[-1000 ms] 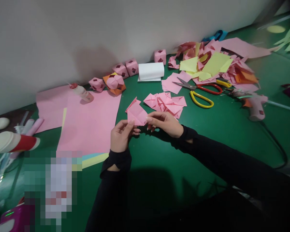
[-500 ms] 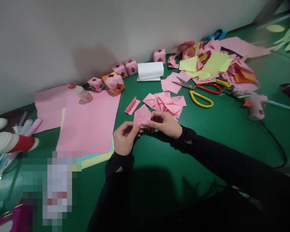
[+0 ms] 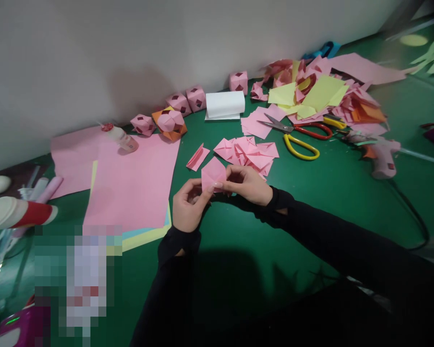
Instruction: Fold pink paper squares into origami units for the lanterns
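Observation:
Both hands pinch a small pink piece of folded paper (image 3: 214, 172), held up with a creased, pointed top. My left hand (image 3: 188, 205) grips its lower left edge, thumb in front and the other fingers behind. At the lower right edge, my right hand (image 3: 251, 184) is closed on the same paper, its thumb close to the left one. Just beyond lie a pile of folded pink paper pieces (image 3: 246, 153) and one folded pink strip (image 3: 197, 157). The fingers behind the paper are partly hidden.
Scissors (image 3: 289, 130) rest on pink squares, beside a heap of paper scraps (image 3: 321, 94). A glue gun (image 3: 379, 156) with a cord lies right. Pink sheets (image 3: 133, 183), a small bottle (image 3: 121, 138) and a tipped cup (image 3: 25, 213) are left. Folded paper cubes (image 3: 196, 99) line the wall.
My left hand has shifted slightly right, its thumb sliding along the paper's lower edge. The paper has tilted a little. My right hand is nearly still.

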Demonstrator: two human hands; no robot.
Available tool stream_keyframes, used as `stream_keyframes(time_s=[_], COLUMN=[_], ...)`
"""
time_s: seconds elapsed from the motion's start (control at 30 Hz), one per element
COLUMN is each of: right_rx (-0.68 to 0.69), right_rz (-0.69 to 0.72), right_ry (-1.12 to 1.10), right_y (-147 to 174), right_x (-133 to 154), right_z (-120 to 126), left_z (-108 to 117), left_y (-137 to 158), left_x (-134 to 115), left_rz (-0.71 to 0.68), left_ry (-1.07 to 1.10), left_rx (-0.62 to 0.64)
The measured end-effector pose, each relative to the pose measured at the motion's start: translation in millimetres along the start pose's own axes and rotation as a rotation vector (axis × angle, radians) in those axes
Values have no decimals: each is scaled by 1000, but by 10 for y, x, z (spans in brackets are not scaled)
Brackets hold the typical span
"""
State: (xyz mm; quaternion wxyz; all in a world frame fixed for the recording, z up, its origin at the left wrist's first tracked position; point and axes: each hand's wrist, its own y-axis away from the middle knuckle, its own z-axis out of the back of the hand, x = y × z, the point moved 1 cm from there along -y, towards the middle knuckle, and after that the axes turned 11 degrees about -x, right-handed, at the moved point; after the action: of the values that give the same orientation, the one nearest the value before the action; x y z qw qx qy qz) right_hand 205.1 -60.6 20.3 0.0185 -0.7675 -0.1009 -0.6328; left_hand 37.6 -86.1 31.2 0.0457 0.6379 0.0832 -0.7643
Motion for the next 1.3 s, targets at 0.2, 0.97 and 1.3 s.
stream_keyframes(time_s=[0.2,0.97,1.3], right_rx=[25,-14,-51], right_rz=[-17,39,68], right_ry=[-14,64,77], right_y=[4,21,22], right_x=[27,-3,0], right_z=[-1,-6,-16], left_z=[7,16,-20], left_y=[-7,-33,5], left_x=[-31,-29,-45], left_rz=[-21,68,-24], left_ry=[12,21,-43], left_rx=[19,-85,-119])
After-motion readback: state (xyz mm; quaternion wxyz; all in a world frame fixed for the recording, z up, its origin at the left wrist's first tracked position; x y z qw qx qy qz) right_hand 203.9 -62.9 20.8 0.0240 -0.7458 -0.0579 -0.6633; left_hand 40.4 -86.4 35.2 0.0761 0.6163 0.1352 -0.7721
